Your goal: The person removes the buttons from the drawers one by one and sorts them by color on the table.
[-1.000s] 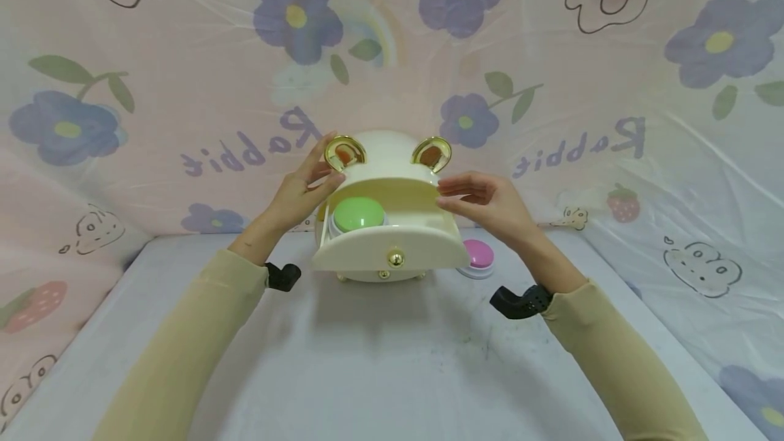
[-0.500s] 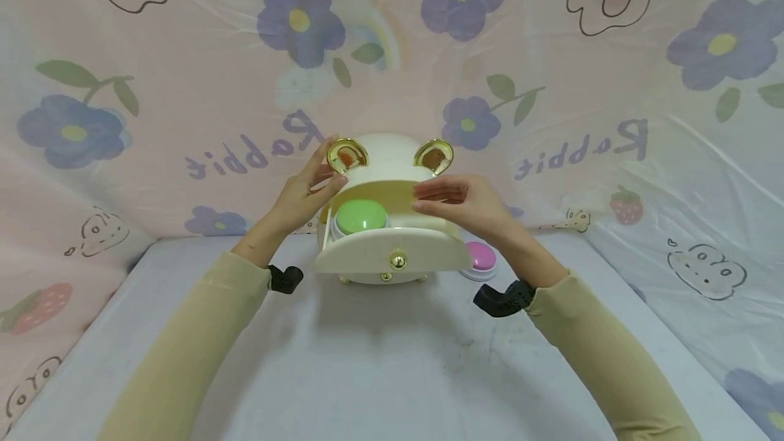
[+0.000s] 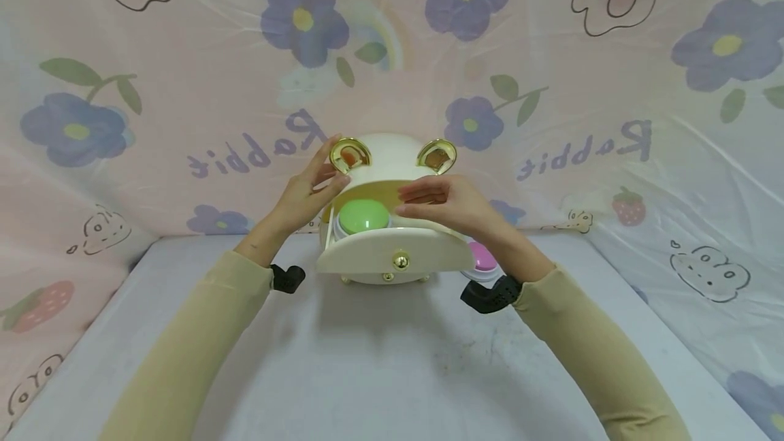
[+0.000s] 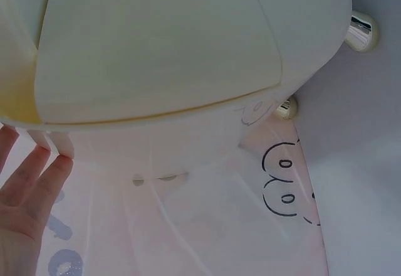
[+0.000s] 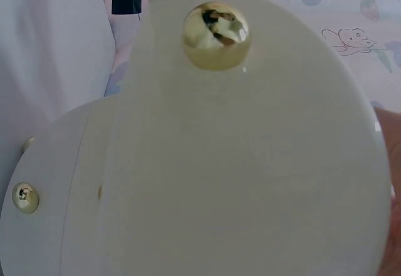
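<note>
A cream cabinet point(image 3: 392, 152) with gold-rimmed ears stands on the table, its upper drawer point(image 3: 355, 255) pulled out. Inside the drawer's left part sits a round push button with a green top point(image 3: 364, 215). My left hand point(image 3: 300, 197) rests against the cabinet's left side, thumb in front and fingers by the left ear; the left wrist view shows its fingertips point(image 4: 59, 158) at the cabinet's edge. My right hand point(image 3: 456, 204) reaches over the drawer's right part, fingers extended, thumb beside the green button. Whether it touches the button is unclear. The drawer front point(image 5: 250, 163) hides most of that hand in the right wrist view.
A pink-topped push button point(image 3: 482, 255) lies on the table right of the cabinet, partly hidden by the drawer and my right forearm. A printed cloth point(image 3: 392, 94) hangs close behind. Each wrist carries a black mount point(image 3: 490, 293). The lower drawer has a gold knob point(image 3: 388, 277).
My right hand has moved left, from the drawer's right edge to beside the green button. My left hand stays on the cabinet. The whole view has shifted slightly.
</note>
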Tool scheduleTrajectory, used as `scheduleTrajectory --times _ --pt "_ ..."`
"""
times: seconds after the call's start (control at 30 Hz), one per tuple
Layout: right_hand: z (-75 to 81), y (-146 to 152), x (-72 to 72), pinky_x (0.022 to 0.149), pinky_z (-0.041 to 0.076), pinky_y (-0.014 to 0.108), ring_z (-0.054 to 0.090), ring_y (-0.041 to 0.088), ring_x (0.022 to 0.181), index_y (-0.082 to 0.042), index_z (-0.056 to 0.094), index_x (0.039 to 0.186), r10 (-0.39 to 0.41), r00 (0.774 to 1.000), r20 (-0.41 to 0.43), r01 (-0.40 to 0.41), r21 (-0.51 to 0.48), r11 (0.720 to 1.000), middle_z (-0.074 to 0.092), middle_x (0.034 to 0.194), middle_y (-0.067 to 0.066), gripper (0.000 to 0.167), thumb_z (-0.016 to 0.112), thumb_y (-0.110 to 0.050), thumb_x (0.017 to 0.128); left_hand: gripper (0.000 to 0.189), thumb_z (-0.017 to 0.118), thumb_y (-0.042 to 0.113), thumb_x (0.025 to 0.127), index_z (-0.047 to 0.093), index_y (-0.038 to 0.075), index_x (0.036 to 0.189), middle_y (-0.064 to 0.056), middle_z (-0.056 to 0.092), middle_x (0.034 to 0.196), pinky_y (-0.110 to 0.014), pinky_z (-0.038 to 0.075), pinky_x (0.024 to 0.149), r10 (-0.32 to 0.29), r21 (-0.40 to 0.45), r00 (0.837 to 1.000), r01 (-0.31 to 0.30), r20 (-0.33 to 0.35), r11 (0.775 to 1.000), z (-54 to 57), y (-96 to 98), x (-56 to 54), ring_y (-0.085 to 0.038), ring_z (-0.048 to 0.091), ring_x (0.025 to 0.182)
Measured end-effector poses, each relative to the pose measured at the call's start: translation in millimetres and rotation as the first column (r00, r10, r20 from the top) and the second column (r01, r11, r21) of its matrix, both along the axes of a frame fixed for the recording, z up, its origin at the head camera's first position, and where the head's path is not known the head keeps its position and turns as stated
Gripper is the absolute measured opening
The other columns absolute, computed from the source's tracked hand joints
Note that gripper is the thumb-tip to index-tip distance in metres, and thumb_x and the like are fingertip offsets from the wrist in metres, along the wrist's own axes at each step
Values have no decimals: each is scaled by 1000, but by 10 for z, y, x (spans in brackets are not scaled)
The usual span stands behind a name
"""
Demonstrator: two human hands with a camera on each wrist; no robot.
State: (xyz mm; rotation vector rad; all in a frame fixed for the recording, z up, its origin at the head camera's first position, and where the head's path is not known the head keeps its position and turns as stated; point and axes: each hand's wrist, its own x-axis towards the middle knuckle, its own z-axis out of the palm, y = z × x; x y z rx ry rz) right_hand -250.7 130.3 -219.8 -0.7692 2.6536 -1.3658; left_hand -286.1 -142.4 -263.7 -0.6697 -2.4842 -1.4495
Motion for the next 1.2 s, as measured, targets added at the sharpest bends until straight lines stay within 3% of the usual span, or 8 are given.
scheduleTrajectory --times 0.17,0.57,0.87,1.07,1.2 --pt "12 -91 -20 95 52 34 66 17 106 -9 67 120 18 1000 19 -19 38 999 69 116 6 46 77 -30 81 69 55 34 98 13 51 149 -13 40 150 -49 41 107 -1 4 1000 1 -20 1000 -24 -8 -11 -32 42 136" --pt "5 -215 -77 100 49 34 63 17 113 -10 62 128 47 996 77 -54 98 994 65 124 5 57 79 -33 79 69 54 30 98 12 47 151 -13 40 149 -50 40 108 2 8 1000 -2 -7 1000 -11 10 -2 -33 41 136" --pt "8 -263 -124 104 46 35 58 18 121 -15 55 136 109 986 123 -130 182 975 59 134 3 61 76 -34 82 69 50 18 100 10 26 156 -24 40 146 -50 37 110 -1 8 999 1 38 1000 193 77 262 -39 38 137" --pt "-47 -293 -178 104 46 37 57 23 122 -9 49 140 165 974 154 -189 155 970 59 132 9 63 74 -24 84 68 49 17 100 10 26 156 -23 39 148 -50 37 110 -1 5 999 1 39 1000 208 89 290 -38 38 137" --pt "-81 -325 -214 103 47 37 58 27 120 -3 48 138 204 970 132 -223 152 963 59 131 14 60 73 -17 85 69 49 17 100 10 27 156 -23 38 148 -50 37 110 0 5 999 0 40 1000 208 79 294 -38 38 137"
